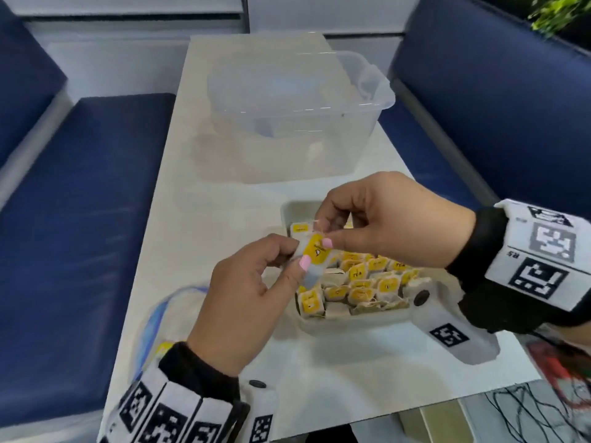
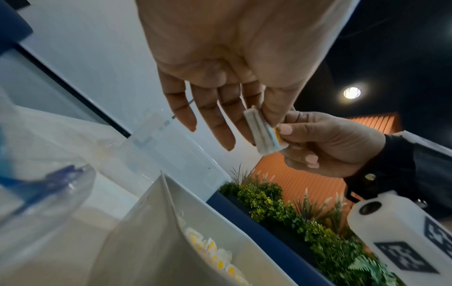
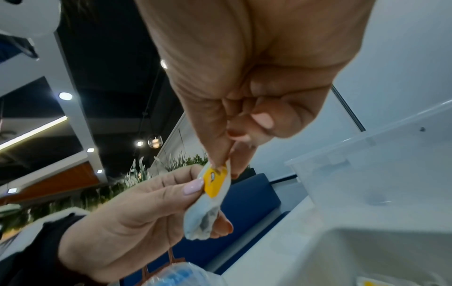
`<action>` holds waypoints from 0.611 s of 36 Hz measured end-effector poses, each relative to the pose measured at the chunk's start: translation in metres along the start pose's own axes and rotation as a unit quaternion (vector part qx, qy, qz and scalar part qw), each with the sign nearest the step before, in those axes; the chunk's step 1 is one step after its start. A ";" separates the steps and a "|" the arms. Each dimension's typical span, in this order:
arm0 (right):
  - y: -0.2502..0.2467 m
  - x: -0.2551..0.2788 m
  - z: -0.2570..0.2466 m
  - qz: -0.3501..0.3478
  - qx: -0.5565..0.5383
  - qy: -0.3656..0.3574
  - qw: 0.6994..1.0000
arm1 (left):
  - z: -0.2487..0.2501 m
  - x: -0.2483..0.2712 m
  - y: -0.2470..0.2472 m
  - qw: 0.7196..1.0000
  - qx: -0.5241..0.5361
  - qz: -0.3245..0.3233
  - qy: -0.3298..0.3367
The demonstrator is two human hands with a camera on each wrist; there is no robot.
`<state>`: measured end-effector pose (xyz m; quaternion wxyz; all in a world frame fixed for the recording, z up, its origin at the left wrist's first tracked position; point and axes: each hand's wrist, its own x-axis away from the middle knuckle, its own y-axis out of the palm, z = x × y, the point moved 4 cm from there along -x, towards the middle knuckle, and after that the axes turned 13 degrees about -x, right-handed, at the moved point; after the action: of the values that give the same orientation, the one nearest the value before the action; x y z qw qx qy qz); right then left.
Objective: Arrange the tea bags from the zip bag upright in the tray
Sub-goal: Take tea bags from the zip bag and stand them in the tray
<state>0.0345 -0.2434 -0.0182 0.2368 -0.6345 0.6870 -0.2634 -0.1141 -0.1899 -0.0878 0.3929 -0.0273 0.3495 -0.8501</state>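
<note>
While both hands (image 1: 243, 302) (image 1: 383, 219) pinch one tea bag (image 1: 315, 251), tray (image 1: 351, 324) tags seemingly read "TEA".

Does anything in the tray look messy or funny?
A bit. The tea bags in the tray stand packed together, but loose strings trail along the near row, and some tags lean different ways. One tea bag isn't in yet: the left hand and right hand both pinch it above the tray. Nothing looks spilled or torn.

Tea bags (image 1: 358, 282) white with yellow tags; tray (image 1: 351, 324) pale grey; table (image 1: 204, 193) white; seats (image 1: 80, 219) dark blue; wristbands (image 1: 543, 260) white with black square markers.
</note>
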 end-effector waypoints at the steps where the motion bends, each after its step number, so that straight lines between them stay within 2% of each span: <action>1: -0.001 0.001 0.003 -0.009 0.019 0.000 1.000 | 0.001 -0.002 0.004 1.000 -0.005 0.000 0.000; 5: -0.010 0.005 0.017 -0.017 0.043 0.011 0.999 | 0.006 -0.010 0.016 0.999 -0.020 -0.026 0.005; 8: -0.017 0.010 0.030 -0.029 0.057 0.023 0.998 | 0.008 -0.022 0.022 0.991 -0.082 -0.101 0.033; 10: -0.018 0.013 0.041 -0.041 0.080 0.042 0.995 | 0.009 -0.034 0.024 0.969 -0.168 -0.162 0.078; 12: -0.018 0.015 0.054 -0.059 0.107 0.069 0.990 | 0.010 -0.042 0.027 0.937 -0.250 -0.209 0.128; 14: -0.017 0.019 0.064 -0.087 0.121 0.095 0.984 | 0.013 -0.049 0.031 0.901 -0.315 -0.228 0.190; 16: -0.016 0.023 0.071 -0.112 0.133 0.112 0.978 | 0.013 -0.051 0.043 0.852 -0.379 -0.283 0.224; 19: -0.020 0.028 0.080 -0.120 0.144 0.131 0.973 | 0.011 -0.057 0.063 0.779 -0.435 -0.371 0.257; 22: -0.025 0.032 0.086 -0.112 0.138 0.136 0.975 | 0.018 -0.062 0.081 0.732 -0.448 -0.419 0.298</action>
<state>0.1071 -0.2820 -0.0661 0.1954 -0.6265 0.5944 -0.4647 -0.0128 -0.1937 -0.1100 -0.1848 -0.0892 0.7420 -0.6383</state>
